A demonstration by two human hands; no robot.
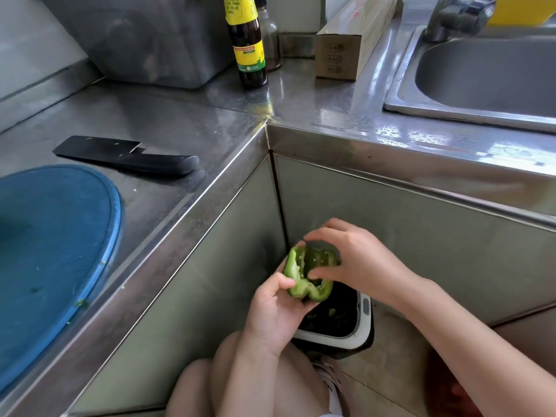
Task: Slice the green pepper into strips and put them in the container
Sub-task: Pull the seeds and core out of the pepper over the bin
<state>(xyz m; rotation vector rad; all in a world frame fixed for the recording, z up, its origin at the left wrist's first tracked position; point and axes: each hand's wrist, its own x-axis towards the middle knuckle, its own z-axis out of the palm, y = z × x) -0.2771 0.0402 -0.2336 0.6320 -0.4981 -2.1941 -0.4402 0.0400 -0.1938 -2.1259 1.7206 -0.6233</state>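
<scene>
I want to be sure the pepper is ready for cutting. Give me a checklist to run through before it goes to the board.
1. Pepper opened: ok, the green pepper is split, inside facing up.
2. Seeds cleared: not ok, pale seeds remain inside.
3. Grip: ok, left hand holds it, right hand works the inside.
4. Scraps caught: ok, the bin sits below.
5. Cutting board free: ok, only small green bits.
6. Knife within reach: ok, flat beside the board.
</scene>
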